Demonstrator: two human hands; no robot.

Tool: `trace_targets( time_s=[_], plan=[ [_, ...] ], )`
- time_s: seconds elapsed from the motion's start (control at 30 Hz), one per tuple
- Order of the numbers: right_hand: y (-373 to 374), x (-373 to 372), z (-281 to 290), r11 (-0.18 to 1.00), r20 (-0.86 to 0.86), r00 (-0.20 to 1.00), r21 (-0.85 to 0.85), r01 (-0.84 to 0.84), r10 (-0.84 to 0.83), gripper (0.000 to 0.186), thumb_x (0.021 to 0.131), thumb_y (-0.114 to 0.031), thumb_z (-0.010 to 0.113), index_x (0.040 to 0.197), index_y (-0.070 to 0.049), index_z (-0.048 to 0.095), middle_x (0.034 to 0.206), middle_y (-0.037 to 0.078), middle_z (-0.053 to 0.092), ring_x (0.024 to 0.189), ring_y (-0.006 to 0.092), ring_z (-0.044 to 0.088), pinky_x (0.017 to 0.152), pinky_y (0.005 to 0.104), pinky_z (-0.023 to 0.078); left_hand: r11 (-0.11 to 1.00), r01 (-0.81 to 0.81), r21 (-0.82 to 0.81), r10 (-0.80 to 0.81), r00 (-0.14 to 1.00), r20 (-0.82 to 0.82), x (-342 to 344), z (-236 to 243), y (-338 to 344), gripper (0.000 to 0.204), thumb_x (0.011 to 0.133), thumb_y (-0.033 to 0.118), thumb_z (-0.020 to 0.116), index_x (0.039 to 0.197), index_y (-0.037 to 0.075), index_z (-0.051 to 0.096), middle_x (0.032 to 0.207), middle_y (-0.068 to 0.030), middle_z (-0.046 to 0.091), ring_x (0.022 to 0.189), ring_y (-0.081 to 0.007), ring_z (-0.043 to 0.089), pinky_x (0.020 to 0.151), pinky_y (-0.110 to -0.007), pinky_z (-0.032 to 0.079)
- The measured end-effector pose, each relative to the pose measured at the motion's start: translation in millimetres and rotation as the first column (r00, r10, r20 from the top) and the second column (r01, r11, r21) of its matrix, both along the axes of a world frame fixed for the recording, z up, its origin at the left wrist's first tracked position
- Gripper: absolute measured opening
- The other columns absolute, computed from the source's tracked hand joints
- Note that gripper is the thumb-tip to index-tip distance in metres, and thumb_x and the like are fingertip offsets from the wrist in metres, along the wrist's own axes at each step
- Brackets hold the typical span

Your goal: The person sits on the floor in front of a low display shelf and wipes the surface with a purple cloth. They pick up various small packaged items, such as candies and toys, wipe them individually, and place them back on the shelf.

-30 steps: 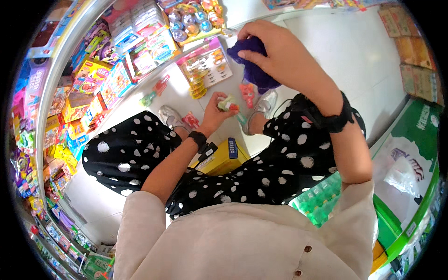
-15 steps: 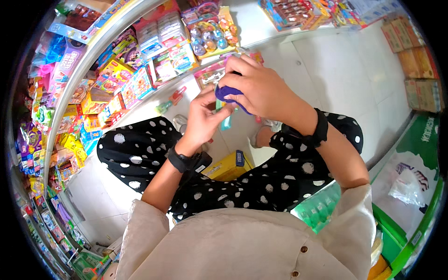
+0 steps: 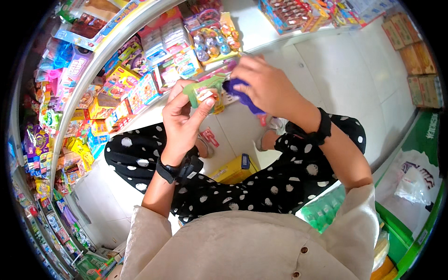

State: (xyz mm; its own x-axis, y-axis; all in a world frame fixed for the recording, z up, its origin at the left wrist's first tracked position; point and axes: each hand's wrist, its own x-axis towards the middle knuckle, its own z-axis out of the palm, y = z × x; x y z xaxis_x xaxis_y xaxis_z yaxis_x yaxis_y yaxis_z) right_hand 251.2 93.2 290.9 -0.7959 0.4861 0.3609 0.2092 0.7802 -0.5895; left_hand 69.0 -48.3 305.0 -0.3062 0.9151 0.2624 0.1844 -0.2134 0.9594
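Note:
My left hand [image 3: 179, 126] grips a small green, see-through item [image 3: 198, 91] with red and white parts in it, pinched between thumb and fingers. I cannot make out whether it is a toy or a packet. Just to its right, my right hand [image 3: 270, 88] is closed on a crumpled purple cloth [image 3: 252, 103]. The cloth is close beside the green item; whether they touch is unclear. Below my left hand, a small red item [image 3: 210, 136] lies on the floor near my foot.
A shelf edge [image 3: 70, 109] curves along the left, with colourful packets and boxes behind it. A yellow box [image 3: 235, 170] sits between my legs. Cartons [image 3: 415, 51] are stacked at the far right. A green-edged bin [image 3: 401, 247] with a plastic bag [image 3: 413, 186] stands at the right.
My hands have moved apart. The left has lifted the green item up and left, into fuller view; the right has drawn the purple cloth off to the right.

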Motion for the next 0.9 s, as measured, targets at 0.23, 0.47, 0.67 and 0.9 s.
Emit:
trace_targets(
  time_s=[0.23,0.47,0.67,0.9],
  plan=[
    [-13.8,-13.0,35.1,0.992,-0.360,0.932,-0.124,0.002,-0.046,0.020,0.089,-0.012,0.070,0.105,-0.003,0.060,0.096,0.012,0.061,0.087,0.0302,0.063,0.079,0.0360,0.050,0.994,0.010,-0.107,0.030,0.929,0.368,11.2,-10.3,-2.7,0.022,0.094,0.003,0.070,0.115,-0.003,0.069,0.108,-0.0056,0.070,0.096,-0.0134,0.066,0.087,-0.027,0.053],
    [-33.3,-11.2,6.2,0.934,-0.174,0.980,-0.323,-0.151,0.098,0.022,0.083,-0.011,0.071,0.103,-0.005,0.063,0.099,0.012,0.062,0.091,0.0322,0.063,0.078,0.0395,0.051,0.991,-0.093,-0.099,0.133,0.810,0.571,7.4,-15.0,9.2,0.028,0.098,0.013,0.068,0.124,0.001,0.066,0.114,-0.0073,0.072,0.103,-0.0125,0.066,0.092,-0.029,0.052],
    [-54.4,7.3,-38.0,0.905,0.361,0.834,-0.248,-0.345,0.416,0.017,0.080,-0.015,0.071,0.093,-0.004,0.070,0.098,0.012,0.066,0.095,0.0345,0.066,0.082,0.0444,0.054,0.986,-0.128,-0.107,0.160,0.913,0.375,-3.0,-47.0,48.7,0.022,0.093,0.000,0.068,0.115,0.001,0.064,0.112,-0.0071,0.071,0.099,-0.0124,0.065,0.091,-0.028,0.051],
    [-68.2,6.4,-46.5,0.899,0.330,0.837,-0.186,-0.397,0.437,0.014,0.072,-0.013,0.073,0.081,-0.002,0.069,0.091,0.014,0.067,0.091,0.0333,0.068,0.079,0.0435,0.056,0.944,-0.222,-0.246,0.176,0.965,-0.195,-64.5,-191.4,58.7,0.022,0.086,-0.002,0.073,0.104,0.002,0.060,0.099,-0.0087,0.074,0.090,-0.0154,0.070,0.077,-0.029,0.054]
  ],
)
